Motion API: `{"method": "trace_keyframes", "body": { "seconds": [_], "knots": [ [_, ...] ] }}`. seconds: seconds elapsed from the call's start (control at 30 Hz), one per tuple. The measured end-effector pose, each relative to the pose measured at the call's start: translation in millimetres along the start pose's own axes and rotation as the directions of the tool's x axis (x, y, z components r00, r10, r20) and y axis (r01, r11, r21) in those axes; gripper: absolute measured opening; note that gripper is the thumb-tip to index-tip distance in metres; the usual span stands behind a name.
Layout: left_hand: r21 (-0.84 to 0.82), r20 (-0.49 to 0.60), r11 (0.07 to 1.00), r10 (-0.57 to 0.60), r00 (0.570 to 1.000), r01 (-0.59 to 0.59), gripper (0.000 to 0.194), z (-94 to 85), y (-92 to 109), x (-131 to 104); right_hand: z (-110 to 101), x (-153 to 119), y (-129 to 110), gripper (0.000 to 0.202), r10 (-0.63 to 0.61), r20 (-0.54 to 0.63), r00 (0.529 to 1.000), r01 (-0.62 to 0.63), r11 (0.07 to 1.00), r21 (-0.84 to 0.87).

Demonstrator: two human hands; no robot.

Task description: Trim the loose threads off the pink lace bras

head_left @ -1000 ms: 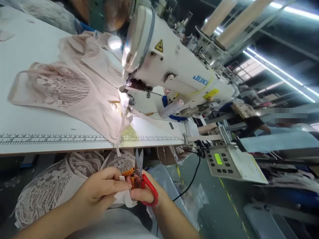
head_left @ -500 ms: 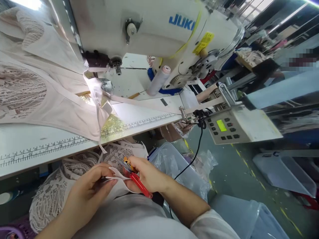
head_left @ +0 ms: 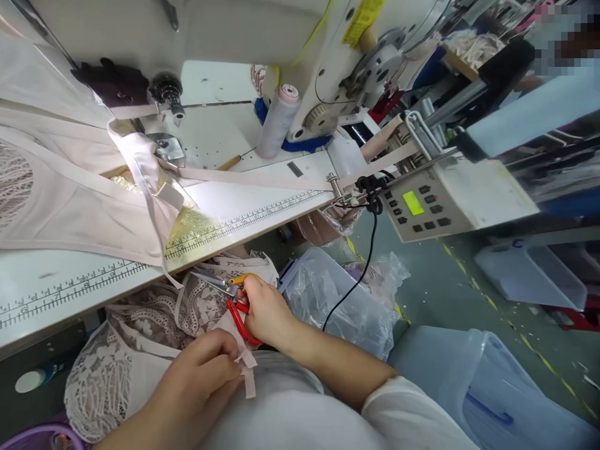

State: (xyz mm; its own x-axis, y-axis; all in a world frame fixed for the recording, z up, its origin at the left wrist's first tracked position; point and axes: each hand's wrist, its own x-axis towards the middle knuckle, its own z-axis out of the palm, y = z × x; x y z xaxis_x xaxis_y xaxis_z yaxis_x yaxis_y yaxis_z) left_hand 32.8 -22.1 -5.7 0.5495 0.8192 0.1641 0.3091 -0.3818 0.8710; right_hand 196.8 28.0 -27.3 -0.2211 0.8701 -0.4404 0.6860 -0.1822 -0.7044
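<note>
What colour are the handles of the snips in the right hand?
Red with an orange part on the snips, held in the right hand; head view.

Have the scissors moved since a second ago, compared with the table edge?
Yes. The scissors in the right hand now lie tilted with blades pointing left, close under the table edge; earlier they stood upright, lower.

This is a sewing factory. A big white sewing machine sits on a long table with ruler marks. Pink cloth lies there, near a button box.
</note>
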Motion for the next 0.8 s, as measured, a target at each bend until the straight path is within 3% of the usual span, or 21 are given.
{"method": "trace_keyframes", "body": {
  "seconds": [0.1, 0.17, 0.23, 0.3, 0.4, 0.5, 0.67, 0.8],
  "knots": [
    [-0.02, -0.073, 0.995, -0.097, 0.993, 0.096, 0.022, -8.8, -4.4, -4.1, -10.6, -1.5, 7.3, 0.026, -0.041, 0.082, 0.996, 0.031, 0.992, 0.119],
    [-0.01, -0.137, 0.978, -0.209, 0.968, 0.21, 0.017, -16.3, -7.4, -7.6, -19.6, -4.7, 14.5, 0.022, -0.127, 0.143, 0.981, 0.079, 0.95, 0.302],
    [-0.053, -0.208, 0.945, -0.326, 0.922, 0.322, 0.012, -21.1, -9.0, -9.3, -26.0, -8.5, 21.1, 0.027, -0.248, 0.164, 0.955, 0.13, 0.843, 0.521],
    [-0.185, -0.273, 0.899, -0.436, 0.858, 0.398, 0.011, -22.3, -8.3, -8.1, -27.2, -11.6, 25.4, 0.036, -0.343, 0.162, 0.925, 0.167, 0.752, 0.637],
    [-0.396, -0.316, 0.808, -0.566, 0.761, 0.436, 0.016, -21.0, -4.3, -2.7, -20.3, -14.6, 26.3, 0.041, -0.335, 0.188, 0.923, 0.167, 0.79, 0.589],
    [-0.501, -0.352, 0.758, -0.619, 0.702, 0.418, 0.021, -20.1, -1.8, -0.2, -11.2, -16.9, 24.1, 0.034, -0.271, 0.139, 0.952, 0.162, 0.836, 0.524],
    [-0.577, -0.302, 0.698, -0.664, 0.684, 0.424, 0.01, -18.0, -8.7, -6.8, -7.1, -19.9, 24.0, 0.027, -0.308, 0.071, 0.949, 0.236, 0.84, 0.488],
    [-0.613, -0.327, 0.69, -0.666, 0.671, 0.385, 0.007, -18.5, -11.3, -6.7, -6.9, -21.7, 23.3, 0.024, -0.303, 0.049, 0.952, 0.239, 0.832, 0.5]
  ]
}}
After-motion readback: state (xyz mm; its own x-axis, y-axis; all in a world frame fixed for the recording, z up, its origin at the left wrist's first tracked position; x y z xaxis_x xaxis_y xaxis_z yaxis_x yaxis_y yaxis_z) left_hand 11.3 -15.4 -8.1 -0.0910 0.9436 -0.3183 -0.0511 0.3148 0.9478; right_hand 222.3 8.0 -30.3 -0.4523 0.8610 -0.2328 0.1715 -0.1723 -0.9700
